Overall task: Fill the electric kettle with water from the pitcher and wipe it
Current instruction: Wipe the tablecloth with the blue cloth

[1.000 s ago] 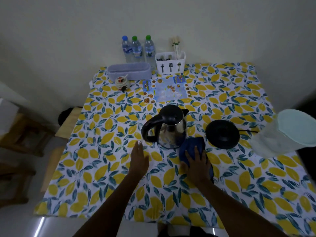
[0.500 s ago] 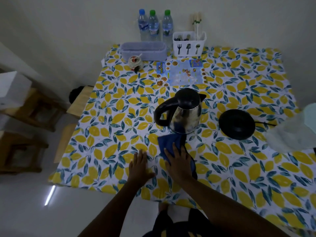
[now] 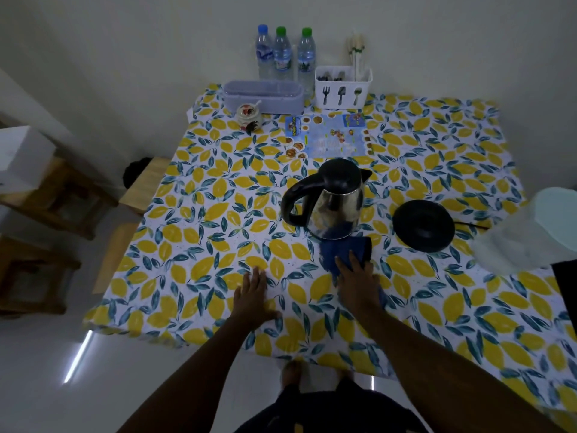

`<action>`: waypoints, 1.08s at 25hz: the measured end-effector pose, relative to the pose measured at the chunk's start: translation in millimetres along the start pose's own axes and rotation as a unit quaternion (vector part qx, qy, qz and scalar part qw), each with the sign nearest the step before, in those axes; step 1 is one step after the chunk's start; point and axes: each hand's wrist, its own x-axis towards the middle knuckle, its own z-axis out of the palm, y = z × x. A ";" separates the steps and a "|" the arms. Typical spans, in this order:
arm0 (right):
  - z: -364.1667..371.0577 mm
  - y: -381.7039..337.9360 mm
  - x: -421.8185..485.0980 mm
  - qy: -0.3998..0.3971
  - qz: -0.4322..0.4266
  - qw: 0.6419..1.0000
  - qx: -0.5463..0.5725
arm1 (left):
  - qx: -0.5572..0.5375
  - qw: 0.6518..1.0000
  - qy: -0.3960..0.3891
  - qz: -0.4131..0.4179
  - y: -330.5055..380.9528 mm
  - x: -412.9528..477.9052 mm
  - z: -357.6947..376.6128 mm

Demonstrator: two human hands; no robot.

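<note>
A steel electric kettle [image 3: 335,204] with a black lid and handle stands mid-table, lid closed, off its round black base [image 3: 423,225] to the right. A translucent pitcher [image 3: 530,232] with a pale lid sits at the right edge. A blue cloth [image 3: 343,250] lies flat on the table just in front of the kettle. My right hand [image 3: 356,284] presses flat on the cloth's near part. My left hand [image 3: 253,296] rests flat on the lemon-print tablecloth [image 3: 199,245], fingers spread, holding nothing.
Along the back wall stand three water bottles [image 3: 282,54], a lilac box [image 3: 263,96], a white cutlery holder [image 3: 342,87] and a small jar [image 3: 248,115]. A blue menu sheet [image 3: 327,135] lies behind the kettle. Wooden stools [image 3: 56,195] stand on the left.
My right hand slid the blue cloth over the table in front of the kettle, left and then back right. My left hand stayed flat on the table. The view shifted.
</note>
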 end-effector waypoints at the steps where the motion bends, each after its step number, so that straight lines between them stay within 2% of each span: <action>1: -2.4 -17.0 1.8 -0.007 0.003 1.000 0.000 | 0.001 1.000 0.001 -0.001 0.3 0.2 0.5; 3: 2.5 -41.9 -5.9 -0.011 -0.031 0.999 0.011 | 0.003 1.000 0.003 -0.002 1.4 0.4 -0.7; 5: 14.8 -47.3 -32.3 -0.028 -0.110 0.994 -0.008 | 0.006 1.000 0.008 -0.002 0.8 0.4 0.4; 8: 26.6 -20.1 -63.1 -0.047 -0.206 0.976 -0.050 | 0.012 1.000 0.009 -0.001 0.7 -0.1 -0.4; 10: 26.0 7.3 -64.9 -0.035 -0.213 0.975 -0.055 | 0.009 1.000 0.006 0.001 0.0 -0.3 -0.3; 12: 23.5 34.6 -49.2 -0.028 -0.155 0.986 -0.050 | 0.004 1.000 0.001 0.005 -0.4 -0.6 -0.6; 15: 14.1 66.3 -0.3 -0.021 0.004 0.999 -0.034 | 0.006 1.000 -0.002 0.003 -0.3 0.1 -1.3; 18: 2.1 56.9 36.2 -0.029 0.122 0.992 0.034 | 0.008 1.000 -0.004 0.004 -0.1 0.7 -0.7; 19: 0.6 44.0 38.8 -0.016 0.139 0.989 0.058 | 0.009 1.000 -0.004 0.005 -0.3 0.8 -0.3; 23: 9.2 -16.4 -2.1 -0.007 0.038 0.999 0.015 | 0.010 1.000 0.000 0.006 -1.3 0.7 0.1; 24: 18.0 -24.9 -21.2 0.012 0.000 1.000 0.006 | 0.010 1.000 0.001 0.007 -1.2 0.6 0.6; 27: 29.7 -28.3 -71.3 -0.007 -0.124 0.992 -0.005 | 0.015 1.000 0.005 0.005 1.0 -1.1 -0.7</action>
